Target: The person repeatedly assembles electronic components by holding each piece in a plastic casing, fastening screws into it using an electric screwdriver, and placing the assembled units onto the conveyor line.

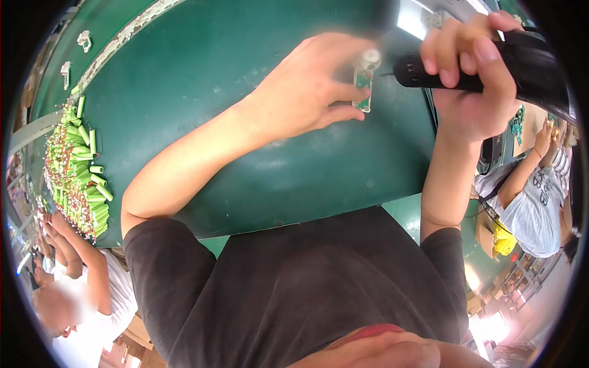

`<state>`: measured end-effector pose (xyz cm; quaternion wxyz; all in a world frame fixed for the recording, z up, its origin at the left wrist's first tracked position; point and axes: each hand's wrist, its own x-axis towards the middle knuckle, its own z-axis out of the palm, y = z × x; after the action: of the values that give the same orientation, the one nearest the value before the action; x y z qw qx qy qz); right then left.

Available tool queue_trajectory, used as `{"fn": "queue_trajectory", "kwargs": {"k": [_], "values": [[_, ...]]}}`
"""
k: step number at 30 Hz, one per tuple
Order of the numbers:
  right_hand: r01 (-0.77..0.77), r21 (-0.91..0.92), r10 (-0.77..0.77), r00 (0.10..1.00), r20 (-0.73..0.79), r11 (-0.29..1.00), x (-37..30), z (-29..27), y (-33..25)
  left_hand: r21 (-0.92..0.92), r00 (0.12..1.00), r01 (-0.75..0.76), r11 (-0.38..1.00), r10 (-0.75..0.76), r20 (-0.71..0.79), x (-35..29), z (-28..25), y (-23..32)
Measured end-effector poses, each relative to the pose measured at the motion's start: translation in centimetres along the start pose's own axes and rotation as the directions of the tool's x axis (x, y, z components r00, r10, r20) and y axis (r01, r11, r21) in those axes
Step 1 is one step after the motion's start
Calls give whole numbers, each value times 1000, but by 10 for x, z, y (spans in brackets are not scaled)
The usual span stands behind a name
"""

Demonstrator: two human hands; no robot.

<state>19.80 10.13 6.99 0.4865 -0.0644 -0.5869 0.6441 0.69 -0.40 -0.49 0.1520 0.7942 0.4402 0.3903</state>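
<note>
My left hand (310, 86) pinches a small narrow assembly over the green table (245, 184). Its visible parts are a green circuit board (363, 83) and a white round piece (370, 57) at the far end. In my right hand (472, 80) is a black electric screwdriver (410, 69), held level with fingers wrapped round its body. The thin bit points left at the board, with a small gap between them. Part of the left fingers is hidden behind the assembly.
At the far left lies a heap of light-green cylindrical cells (83, 178) with wires. Two small white parts (84, 41) rest beyond a worn pale strip. One person (92, 294) sits at lower left. Another in a grey shirt (534, 202) works at right near green boards (518, 126).
</note>
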Motion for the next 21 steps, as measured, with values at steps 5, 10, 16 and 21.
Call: {"fn": "queue_trajectory", "kwargs": {"k": [5, 10, 16, 21], "values": [[-4, -77, 1, 999, -44, 997, 0, 5, 6, -70, 998, 58, 996, -59, -11, 0, 5, 0], [-34, -160, 7, 986, -168, 987, -2, 18, -2, -110, 996, 88, 990, -89, -2, 4, 4, 3], [-84, -252, 2, 951, -309, 964, -4, 37, -10, -79, 995, 103, 992, -102, 20, 7, 1, 5], [-126, -318, -14, 915, -404, 940, -1, 52, -17, -81, 990, 139, 987, -137, 26, 7, 2, 8]]}}
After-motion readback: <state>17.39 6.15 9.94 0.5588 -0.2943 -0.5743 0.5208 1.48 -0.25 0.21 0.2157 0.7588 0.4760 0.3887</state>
